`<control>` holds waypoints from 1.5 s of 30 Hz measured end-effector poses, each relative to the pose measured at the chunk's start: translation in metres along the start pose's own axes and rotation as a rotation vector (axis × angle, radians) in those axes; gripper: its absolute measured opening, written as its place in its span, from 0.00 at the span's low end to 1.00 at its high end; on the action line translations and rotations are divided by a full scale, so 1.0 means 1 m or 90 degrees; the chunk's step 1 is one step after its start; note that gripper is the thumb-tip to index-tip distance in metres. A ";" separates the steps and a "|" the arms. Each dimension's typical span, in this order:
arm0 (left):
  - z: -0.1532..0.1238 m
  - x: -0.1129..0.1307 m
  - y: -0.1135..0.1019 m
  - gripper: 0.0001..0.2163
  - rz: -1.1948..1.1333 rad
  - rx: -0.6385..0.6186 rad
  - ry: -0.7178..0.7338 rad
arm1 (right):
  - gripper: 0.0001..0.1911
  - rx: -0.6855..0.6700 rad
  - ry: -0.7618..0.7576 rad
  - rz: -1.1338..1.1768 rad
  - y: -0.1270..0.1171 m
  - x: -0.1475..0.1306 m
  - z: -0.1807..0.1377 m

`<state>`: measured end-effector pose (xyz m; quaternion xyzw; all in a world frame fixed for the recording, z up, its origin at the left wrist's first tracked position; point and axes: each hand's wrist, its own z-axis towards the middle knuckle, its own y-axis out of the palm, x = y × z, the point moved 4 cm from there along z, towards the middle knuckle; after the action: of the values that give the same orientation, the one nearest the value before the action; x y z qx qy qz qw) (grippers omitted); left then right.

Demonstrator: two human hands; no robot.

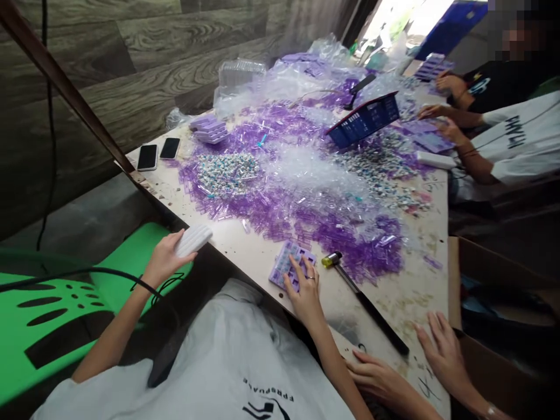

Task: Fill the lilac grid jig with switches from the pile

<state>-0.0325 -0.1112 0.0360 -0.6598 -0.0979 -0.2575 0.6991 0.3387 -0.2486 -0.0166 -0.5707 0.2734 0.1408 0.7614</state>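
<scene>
A green plastic chair [126,259] stands at far left, near two dark-screened phones [147,157] on a pale worktable [221,238]. The person's left hand [165,259] grasps a white ribbed block [196,239], fingers over its top and thumb along its lower edge. The block sticks out from the grip toward the table, its end rounded and its long sides lined with grooves.

Farther back sit stacked lilac trays [209,128] and a heap of small white and blue pieces [227,174], ringed by clear purple pieces [280,214].

At center, a lilac tray [278,273] lies flat at the table's near edge, directly under the fingertips of the person's right hand [307,294]. That hand is spread, not clenched, a ring on one finger. The tray is a grid of square pockets: those on the left look pale and bluish, several on the right dark.

Just right of the tray rests a black-handled mallet [365,306] with a yellow-tipped metal head. A co-worker's two hands [443,350] reach in at lower right; others' hands [452,131] work among lilac pieces at far right.
</scene>
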 end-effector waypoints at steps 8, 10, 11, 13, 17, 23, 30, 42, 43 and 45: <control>0.056 -0.081 -0.032 0.35 0.066 0.090 -0.154 | 0.26 0.006 0.006 0.027 0.013 -0.024 -0.007; 0.075 -0.094 -0.038 0.35 0.083 0.090 -0.168 | 0.26 -0.001 0.003 0.042 0.020 -0.036 -0.008; 0.084 -0.100 -0.041 0.35 0.091 0.090 -0.173 | 0.26 -0.005 0.000 0.047 0.023 -0.042 -0.008; 0.099 -0.107 -0.046 0.35 0.107 0.091 -0.175 | 0.26 -0.015 -0.004 0.052 0.031 -0.053 -0.007; 0.123 -0.115 -0.050 0.34 0.132 0.073 -0.155 | 0.30 -0.026 -0.009 0.041 0.041 -0.068 -0.005; 0.158 -0.124 -0.044 0.32 0.130 0.055 -0.130 | 0.47 -0.060 -0.033 -0.006 0.051 -0.081 -0.004; 0.206 -0.139 -0.045 0.28 0.145 0.045 -0.107 | 0.41 -0.029 -0.052 -0.011 0.056 -0.089 -0.001; 0.246 -0.128 -0.065 0.25 0.060 0.075 -0.048 | 0.35 -0.057 -0.068 -0.021 0.060 -0.106 -0.004; 0.233 -0.129 -0.071 0.24 0.042 0.121 -0.037 | 0.33 -0.053 -0.077 -0.020 0.060 -0.108 -0.005; 0.194 -0.143 -0.076 0.20 0.029 0.231 -0.050 | 0.30 -0.042 -0.092 -0.021 0.058 -0.110 -0.005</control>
<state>-0.1519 0.1111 0.0554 -0.5347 -0.1551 -0.1935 0.8079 0.2171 -0.2246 -0.0002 -0.5882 0.2035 0.1776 0.7623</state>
